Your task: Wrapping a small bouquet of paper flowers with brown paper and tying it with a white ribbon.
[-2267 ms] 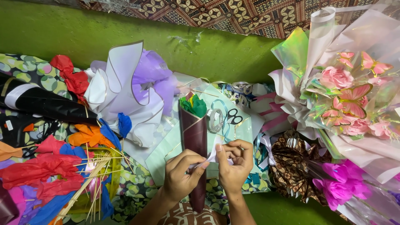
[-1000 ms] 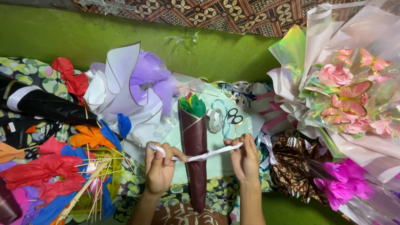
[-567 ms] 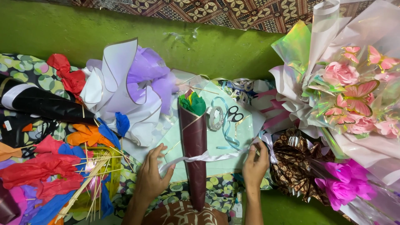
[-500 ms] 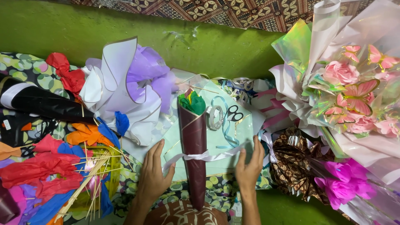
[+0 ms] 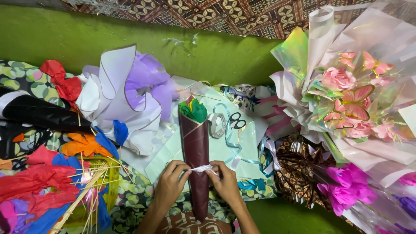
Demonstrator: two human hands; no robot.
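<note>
A dark maroon paper cone (image 5: 196, 143) with green and orange tissue at its top lies lengthwise in front of me on pale green paper (image 5: 221, 147). A thin white ribbon (image 5: 200, 168) crosses the cone's middle. My left hand (image 5: 170, 184) pinches the ribbon on the cone's left side. My right hand (image 5: 226, 181) pinches the ribbon's other end on the right. Both hands touch the cone and nearly meet over it.
A white and purple wrapped bouquet (image 5: 125, 91) lies to the upper left. Coloured paper flowers on sticks (image 5: 52, 186) are piled at left. Scissors (image 5: 237, 120) and a tape roll (image 5: 216, 125) lie right of the cone. A pink butterfly bouquet (image 5: 351, 99) and magenta flowers (image 5: 346, 190) are at right.
My hands held the ribbon stretched wide across the cone, then pressed it down at the sides. Now they have come together over the cone, gathering the ribbon at its middle.
</note>
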